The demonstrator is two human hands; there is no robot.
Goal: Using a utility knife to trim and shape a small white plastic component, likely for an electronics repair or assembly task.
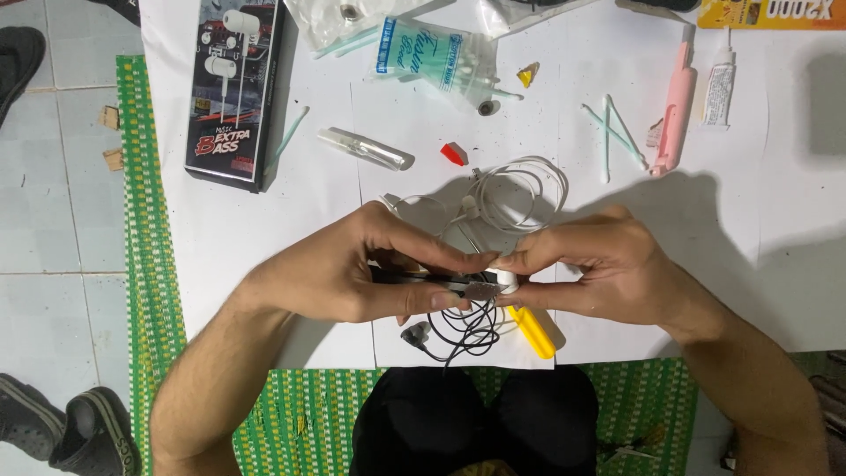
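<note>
Your left hand point(370, 269) and right hand point(608, 269) are both bare: no gloves, no rings, no watch and no band at either wrist. Your forearms are uncovered as far as the bottom edge shows them, with no sleeve cuff in sight. Your nails are short and plain. Between your arms, low in the view, you wear black clothing point(467, 423) of a plain dark fabric with no visible print or pattern.
</note>
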